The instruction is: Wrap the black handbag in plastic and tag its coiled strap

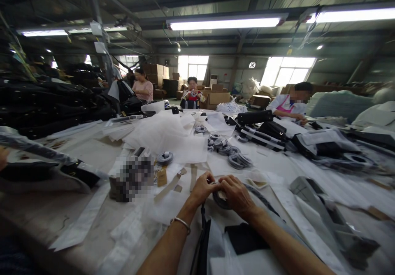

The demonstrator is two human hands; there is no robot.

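My left hand [202, 187] and my right hand [237, 194] meet over the white table [92, 151], both closed on a dark coiled strap [219, 201] held between them. A silver bracelet sits on my left wrist. A black strap hangs down from under my left hand toward a black bag part [243, 238] that lies below my forearms. Part of the coil is hidden by my right fingers.
Several grey coiled straps [230, 151] and white tissue sheets [166, 137] lie ahead. Black bags [262, 133] in plastic sit at right, dark piles [52, 110] at left. Three people work at the far end. A blurred patch [134, 178] lies left of my hands.
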